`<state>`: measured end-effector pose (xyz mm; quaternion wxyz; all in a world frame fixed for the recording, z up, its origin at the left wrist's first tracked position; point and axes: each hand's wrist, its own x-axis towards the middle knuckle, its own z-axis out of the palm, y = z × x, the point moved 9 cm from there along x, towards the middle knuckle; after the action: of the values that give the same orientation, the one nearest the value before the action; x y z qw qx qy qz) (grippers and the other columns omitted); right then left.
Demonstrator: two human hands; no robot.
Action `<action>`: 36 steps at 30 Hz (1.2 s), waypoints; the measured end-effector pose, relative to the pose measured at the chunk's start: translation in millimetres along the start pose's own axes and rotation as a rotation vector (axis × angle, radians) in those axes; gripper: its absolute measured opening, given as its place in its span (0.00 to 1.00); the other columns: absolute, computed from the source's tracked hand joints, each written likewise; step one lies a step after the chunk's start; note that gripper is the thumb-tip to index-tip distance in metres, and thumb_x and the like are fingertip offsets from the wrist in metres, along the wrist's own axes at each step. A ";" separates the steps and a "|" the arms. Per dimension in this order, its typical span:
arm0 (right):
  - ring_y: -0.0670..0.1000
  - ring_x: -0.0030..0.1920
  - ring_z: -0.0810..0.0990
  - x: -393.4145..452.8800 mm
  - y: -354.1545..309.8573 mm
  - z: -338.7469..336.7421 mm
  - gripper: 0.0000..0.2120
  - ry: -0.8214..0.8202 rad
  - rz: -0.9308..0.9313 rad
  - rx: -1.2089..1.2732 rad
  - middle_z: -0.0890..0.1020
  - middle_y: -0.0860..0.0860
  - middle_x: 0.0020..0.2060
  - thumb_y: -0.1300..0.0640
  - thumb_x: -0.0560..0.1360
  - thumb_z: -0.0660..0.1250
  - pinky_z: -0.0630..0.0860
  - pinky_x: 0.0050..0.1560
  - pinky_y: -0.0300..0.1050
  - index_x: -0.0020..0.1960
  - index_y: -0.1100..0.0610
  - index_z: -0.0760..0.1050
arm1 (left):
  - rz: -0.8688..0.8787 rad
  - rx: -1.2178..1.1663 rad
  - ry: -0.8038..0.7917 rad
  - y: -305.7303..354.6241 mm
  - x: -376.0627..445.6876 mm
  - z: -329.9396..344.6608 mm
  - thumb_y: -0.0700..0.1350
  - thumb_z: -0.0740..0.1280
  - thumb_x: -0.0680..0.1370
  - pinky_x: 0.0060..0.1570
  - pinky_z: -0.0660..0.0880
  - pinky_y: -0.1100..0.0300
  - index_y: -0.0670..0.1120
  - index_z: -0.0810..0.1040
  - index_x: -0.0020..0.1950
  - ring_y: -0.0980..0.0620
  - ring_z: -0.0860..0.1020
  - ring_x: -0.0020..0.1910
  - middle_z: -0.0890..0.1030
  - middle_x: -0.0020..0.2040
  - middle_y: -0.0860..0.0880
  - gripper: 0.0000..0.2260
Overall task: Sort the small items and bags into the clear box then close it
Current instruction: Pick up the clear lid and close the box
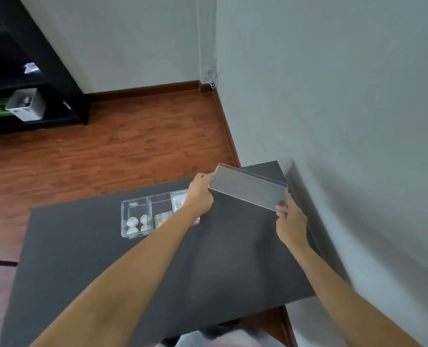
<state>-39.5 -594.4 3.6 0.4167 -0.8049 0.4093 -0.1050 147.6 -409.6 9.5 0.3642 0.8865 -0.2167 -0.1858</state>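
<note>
Clear plastic lid [249, 187] is held in the air above the dark counter [82, 246], tilted, between both hands. Left hand [199, 194] grips its left end, fingers [202, 177] curled over the short edge. Right hand [291, 222] grips the near right corner, fingers [281, 209] pinching the rim. Lid is apart from the clear box [137, 216], which sits open on the counter to the left, partly hidden behind the left wrist. Box has compartments: four round silvery items [138, 224] lie in the left one, a small tan packet [163, 218] in the middle one, and a clear bag [179, 202] in the right one. Counter stands beside a grey wall [333, 96], over a wooden floor [132, 141].
</note>
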 end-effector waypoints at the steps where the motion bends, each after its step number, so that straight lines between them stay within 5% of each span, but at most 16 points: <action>1: 0.57 0.52 0.80 0.4 -11.6 -5.5 0.32 0.015 -0.067 -0.008 0.81 0.60 0.53 0.76 0.72 0.54 0.73 0.54 0.40 0.73 0.55 0.63 | 0.024 -0.020 0.056 0.1 -3.2 -15.1 0.26 0.57 0.73 0.53 0.68 0.64 0.44 0.76 0.66 0.44 0.75 0.55 0.75 0.57 0.42 0.26; 6: 0.50 0.42 0.80 -1.7 -71.9 -15.7 0.17 0.089 -0.364 -0.006 0.85 0.56 0.46 0.65 0.75 0.67 0.71 0.49 0.31 0.64 0.58 0.76 | 0.070 -0.132 0.248 -14.2 -24.9 -88.7 0.35 0.70 0.75 0.43 0.73 0.74 0.47 0.83 0.56 0.57 0.78 0.41 0.80 0.47 0.49 0.13; 10: 0.49 0.41 0.80 -7.0 -107.9 6.1 0.12 0.057 -0.455 0.037 0.83 0.51 0.43 0.62 0.74 0.70 0.69 0.47 0.21 0.58 0.59 0.80 | -0.010 -0.250 0.357 -44.6 -43.8 -137.8 0.42 0.72 0.75 0.41 0.72 0.76 0.45 0.83 0.54 0.63 0.77 0.40 0.82 0.47 0.52 0.09; 14: 0.48 0.42 0.80 -13.6 -135.6 43.8 0.06 -0.022 -0.469 0.051 0.82 0.50 0.43 0.60 0.75 0.69 0.68 0.45 0.20 0.51 0.59 0.81 | -0.127 -0.317 0.417 -83.8 -62.9 -168.9 0.45 0.71 0.76 0.46 0.72 0.70 0.48 0.84 0.52 0.58 0.79 0.44 0.83 0.46 0.54 0.06; 16: 0.48 0.43 0.80 -13.7 -142.2 70.0 0.07 -0.096 -0.442 0.014 0.83 0.50 0.43 0.57 0.76 0.68 0.69 0.46 0.24 0.52 0.58 0.81 | -0.194 -0.316 0.443 -105.2 -72.2 -177.3 0.47 0.71 0.76 0.47 0.73 0.68 0.49 0.84 0.50 0.58 0.80 0.42 0.83 0.43 0.55 0.05; 19: 0.51 0.40 0.83 -10.0 -137.4 107.1 0.08 -0.198 -0.311 0.005 0.84 0.52 0.39 0.55 0.75 0.68 0.77 0.50 0.43 0.51 0.58 0.81 | -0.311 -0.263 0.439 -137.4 -81.7 -178.7 0.47 0.69 0.77 0.48 0.76 0.60 0.48 0.85 0.50 0.53 0.78 0.38 0.83 0.37 0.51 0.07; 23: 0.52 0.31 0.82 -7.8 -129.5 146.5 0.08 -0.277 -0.199 -0.049 0.84 0.55 0.31 0.56 0.73 0.70 0.81 0.48 0.52 0.40 0.61 0.80 | -0.436 -0.183 0.393 -173.1 -88.7 -170.5 0.43 0.66 0.78 0.47 0.74 0.57 0.43 0.85 0.47 0.50 0.75 0.38 0.82 0.35 0.46 0.09; 25: 0.56 0.32 0.82 -5.6 -126.3 162.8 0.11 -0.305 -0.185 -0.086 0.83 0.57 0.27 0.58 0.72 0.70 0.80 0.48 0.52 0.35 0.64 0.80 | -0.488 -0.158 0.376 -187.4 -90.1 -165.3 0.42 0.65 0.77 0.47 0.76 0.55 0.48 0.82 0.39 0.48 0.72 0.38 0.79 0.35 0.45 0.09; 28: 0.57 0.28 0.73 -2.9 -122.5 179.3 0.16 -0.307 -0.198 -0.207 0.78 0.63 0.25 0.61 0.72 0.65 0.72 0.42 0.45 0.30 0.70 0.75 | -0.527 -0.100 0.341 -202.0 -87.3 -155.7 0.39 0.62 0.74 0.32 0.68 0.56 0.47 0.70 0.31 0.50 0.63 0.34 0.68 0.31 0.46 0.12; 30: 0.53 0.28 0.67 -1.7 -124.7 184.5 0.18 -0.291 -0.225 -0.268 0.70 0.59 0.23 0.63 0.72 0.62 0.71 0.42 0.47 0.25 0.67 0.69 | -0.541 -0.092 0.334 -207.3 -84.9 -151.3 0.38 0.61 0.74 0.30 0.60 0.59 0.44 0.68 0.29 0.50 0.59 0.33 0.64 0.31 0.45 0.12; 36: 0.51 0.25 0.56 -1.3 -131.9 191.1 0.23 -0.283 -0.298 -0.358 0.58 0.52 0.21 0.65 0.72 0.62 0.73 0.48 0.48 0.22 0.57 0.56 | -0.580 -0.089 0.306 -222.4 -77.2 -141.2 0.37 0.60 0.73 0.27 0.57 0.61 0.44 0.65 0.29 0.51 0.56 0.30 0.60 0.27 0.48 0.13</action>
<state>132.5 -439.7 -16.8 0.3009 -0.9237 0.2362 0.0222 207.1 -147.1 -44.8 0.3631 0.9120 0.1103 -0.1556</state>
